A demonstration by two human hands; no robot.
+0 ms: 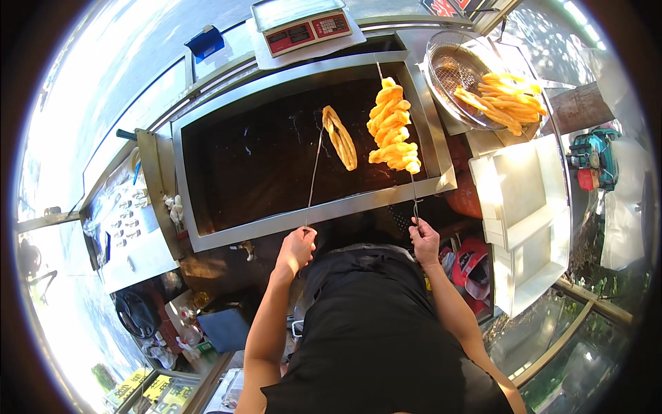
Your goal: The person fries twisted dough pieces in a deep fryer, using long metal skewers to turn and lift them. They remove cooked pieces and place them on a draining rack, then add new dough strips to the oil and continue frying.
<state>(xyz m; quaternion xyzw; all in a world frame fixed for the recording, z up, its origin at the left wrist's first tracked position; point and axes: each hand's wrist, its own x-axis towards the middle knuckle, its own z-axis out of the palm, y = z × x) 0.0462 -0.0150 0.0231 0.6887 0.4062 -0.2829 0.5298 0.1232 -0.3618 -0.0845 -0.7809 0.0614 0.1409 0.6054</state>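
My left hand [296, 252] grips a thin metal rod [314, 178], whose far tip touches the upper end of a looped fried dough twist [340, 138]. That single piece lies over the dark oil of a rectangular metal frying vat [258, 217]. In my right hand [425, 242] is the near end of a metal skewer [414, 192]. Several golden fried dough twists [393, 127] are strung along it in a stack, above the right part of the vat. Whether the stack touches the oil I cannot tell.
A wire strainer basket [449, 64] and long fried dough sticks [509, 101] sit at the upper right. White trays [522, 207] stand below them. Behind the vat is a digital scale [306, 32]. Small dough pieces [126, 220] lie on the left worktop [139, 264].
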